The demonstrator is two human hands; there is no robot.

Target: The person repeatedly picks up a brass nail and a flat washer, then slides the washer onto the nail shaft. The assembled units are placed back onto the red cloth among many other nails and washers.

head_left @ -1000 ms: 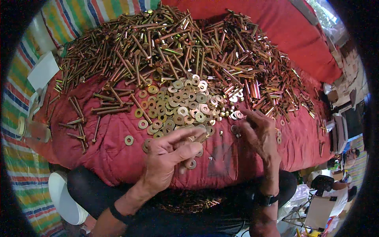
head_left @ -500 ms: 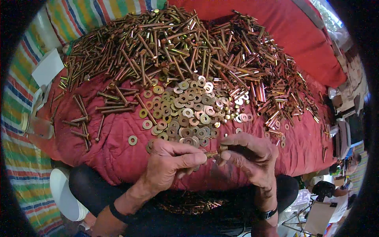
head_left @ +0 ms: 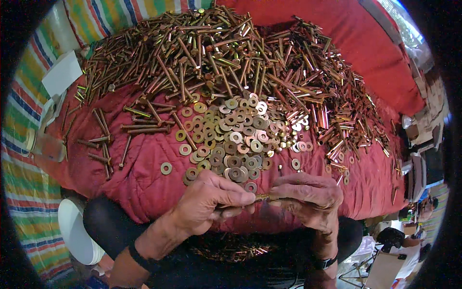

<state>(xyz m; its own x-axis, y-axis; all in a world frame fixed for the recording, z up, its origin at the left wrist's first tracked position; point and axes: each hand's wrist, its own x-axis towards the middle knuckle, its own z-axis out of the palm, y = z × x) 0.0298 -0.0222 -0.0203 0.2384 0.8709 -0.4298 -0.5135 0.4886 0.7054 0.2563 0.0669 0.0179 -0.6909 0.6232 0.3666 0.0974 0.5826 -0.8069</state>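
left hand (head_left: 211, 200), right hand (head_left: 309, 198): both pinching 1 brass-coloured fastener (head_left: 262, 197) between them | over red cloth (head_left: 137, 190), by near edge | probably light; stiff; slightly slippery; not fragile; hold at 2 ends

Black wristband (head_left: 138, 258) (and dark watch (head_left: 327, 263))

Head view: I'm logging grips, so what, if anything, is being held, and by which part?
The left hand and right hand hold what looks like a brass-coloured bolt, gripping either side of its short visible stretch; its ends are hidden.
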